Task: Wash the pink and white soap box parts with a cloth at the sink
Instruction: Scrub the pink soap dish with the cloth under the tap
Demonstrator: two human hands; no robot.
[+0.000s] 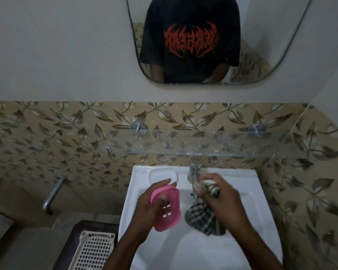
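Single view, head-worn wide-angle camera, no second view to overlap. Looks forward and steeply down from above sink [258, 193], close, basin filling lower centre. Both forearms enter from near edge; left hand [148, 203] and right hand [220, 197] sit mid-frame, just near of tap [193, 172]. Far wall faces camera square: tiled band, glass shelf [203, 143], mirror [219, 39] at top reflecting wearer's torso. Strong barrel bend at edges. Floor and basket [94, 250] visible near left.
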